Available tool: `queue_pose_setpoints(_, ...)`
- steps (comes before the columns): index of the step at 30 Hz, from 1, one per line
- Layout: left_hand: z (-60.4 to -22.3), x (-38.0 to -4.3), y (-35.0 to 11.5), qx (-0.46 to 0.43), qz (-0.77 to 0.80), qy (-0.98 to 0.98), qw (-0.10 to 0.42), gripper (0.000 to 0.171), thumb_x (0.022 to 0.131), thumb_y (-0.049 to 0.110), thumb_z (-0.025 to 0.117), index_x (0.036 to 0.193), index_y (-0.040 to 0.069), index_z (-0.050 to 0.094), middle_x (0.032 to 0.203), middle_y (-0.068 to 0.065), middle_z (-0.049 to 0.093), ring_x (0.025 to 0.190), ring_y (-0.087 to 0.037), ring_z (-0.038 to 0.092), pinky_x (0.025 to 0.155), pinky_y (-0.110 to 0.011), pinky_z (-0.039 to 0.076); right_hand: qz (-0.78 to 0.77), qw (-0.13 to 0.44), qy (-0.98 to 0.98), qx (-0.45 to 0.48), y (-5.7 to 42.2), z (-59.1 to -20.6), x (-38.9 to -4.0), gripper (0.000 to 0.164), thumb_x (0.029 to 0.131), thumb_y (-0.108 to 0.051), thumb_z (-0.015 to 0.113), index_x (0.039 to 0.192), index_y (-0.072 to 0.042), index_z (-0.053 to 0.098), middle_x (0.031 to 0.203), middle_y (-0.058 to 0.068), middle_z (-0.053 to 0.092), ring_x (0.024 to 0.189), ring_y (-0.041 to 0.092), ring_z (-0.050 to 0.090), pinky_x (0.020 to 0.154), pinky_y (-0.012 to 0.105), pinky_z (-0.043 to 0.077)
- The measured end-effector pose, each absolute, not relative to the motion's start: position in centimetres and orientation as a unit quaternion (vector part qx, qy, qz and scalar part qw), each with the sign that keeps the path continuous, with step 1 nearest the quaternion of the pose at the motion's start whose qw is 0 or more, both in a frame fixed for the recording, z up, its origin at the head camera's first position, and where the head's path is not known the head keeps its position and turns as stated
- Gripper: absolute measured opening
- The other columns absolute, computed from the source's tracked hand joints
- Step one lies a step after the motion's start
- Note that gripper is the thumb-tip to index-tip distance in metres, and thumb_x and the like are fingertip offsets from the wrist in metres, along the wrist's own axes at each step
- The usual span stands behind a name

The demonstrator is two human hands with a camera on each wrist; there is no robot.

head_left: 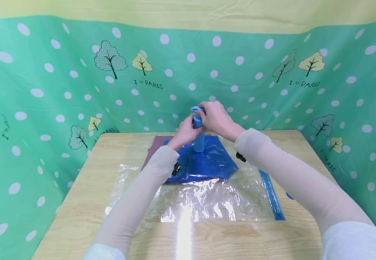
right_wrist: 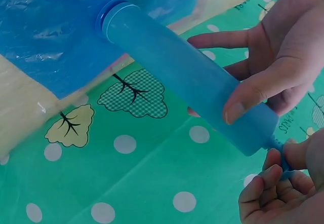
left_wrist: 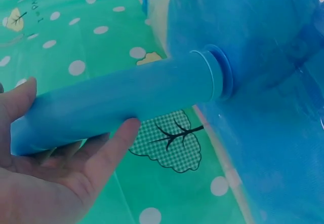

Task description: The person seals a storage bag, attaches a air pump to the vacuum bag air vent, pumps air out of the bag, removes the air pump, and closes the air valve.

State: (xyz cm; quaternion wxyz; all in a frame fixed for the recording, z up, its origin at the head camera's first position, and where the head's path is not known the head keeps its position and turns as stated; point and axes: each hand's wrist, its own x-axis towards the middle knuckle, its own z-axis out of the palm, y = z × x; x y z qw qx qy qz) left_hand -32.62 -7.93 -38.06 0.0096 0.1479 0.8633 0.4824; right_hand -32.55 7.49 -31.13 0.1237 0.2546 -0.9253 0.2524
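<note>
Pump point(head_left: 199, 143) stands on the blue bag point(head_left: 214, 162), probably light, stiff and smooth; above the bag, the left hand point(head_left: 187, 130) grips its upper barrel point(left_wrist: 121, 89), best held there, while the right hand point(head_left: 216, 116) seemingly pinches its handle point(head_left: 195, 108).

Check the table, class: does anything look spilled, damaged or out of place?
Nothing looks spilled or damaged. Only a small blue piece seems stray: it lies on the table, apart from the pump, partly hidden by the right arm.
</note>
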Motion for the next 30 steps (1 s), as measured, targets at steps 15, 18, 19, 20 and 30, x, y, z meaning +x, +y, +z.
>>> queue_pose_setpoints(15,-38.7,-32.6,-7.6,0.168,0.486,0.857,0.017,0.056,0.105,0.028,0.069,0.151,0.005,0.046,0.140,-0.017,0.061,0.126,-0.033,0.061,0.104,-0.050,0.050,0.290,0.159,-0.902,0.277,8.1,-26.5,-32.3,0.024,0.109,-0.019,0.060,0.106,0.001,0.072,0.078,0.010,0.063,0.059,0.022,0.046,0.055,0.032,0.038)
queue_pose_setpoints(18,-38.9,-32.5,-7.5,0.157,0.487,0.859,0.021,0.058,0.104,0.031,0.070,0.150,0.006,0.047,0.139,-0.016,0.062,0.127,-0.032,0.061,0.104,-0.050,0.050,0.307,0.174,-0.897,0.267,8.0,-23.2,-31.8,0.027,0.110,-0.021,0.057,0.117,0.000,0.073,0.088,0.011,0.068,0.062,0.022,0.048,0.058,0.030,0.041)
queue_pose_setpoints(19,-38.9,-32.5,-7.5,0.156,0.489,0.858,0.021,0.058,0.104,0.031,0.071,0.151,0.006,0.047,0.140,-0.016,0.061,0.128,-0.033,0.060,0.105,-0.050,0.050,0.311,0.184,-0.894,0.265,7.9,-22.1,-31.6,0.028,0.111,-0.022,0.057,0.119,0.000,0.073,0.092,0.011,0.069,0.064,0.022,0.049,0.060,0.030,0.042)
queue_pose_setpoints(20,-38.9,-32.5,-7.4,0.155,0.489,0.858,0.020,0.059,0.104,0.030,0.071,0.151,0.005,0.046,0.142,-0.016,0.061,0.130,-0.033,0.059,0.106,-0.050,0.049,0.313,0.195,-0.892,0.262,7.9,-21.1,-31.4,0.030,0.111,-0.023,0.056,0.121,0.000,0.073,0.094,0.011,0.070,0.066,0.022,0.050,0.062,0.030,0.042)
queue_pose_setpoints(30,-38.8,-32.5,-7.6,0.159,0.492,0.856,0.012,0.057,0.104,0.027,0.071,0.150,0.002,0.048,0.141,-0.018,0.061,0.129,-0.034,0.060,0.107,-0.050,0.049,0.296,0.190,-0.900,0.257,7.8,-19.2,-30.8,0.029,0.111,-0.023,0.056,0.115,0.000,0.073,0.089,0.009,0.066,0.067,0.022,0.051,0.063,0.030,0.041)
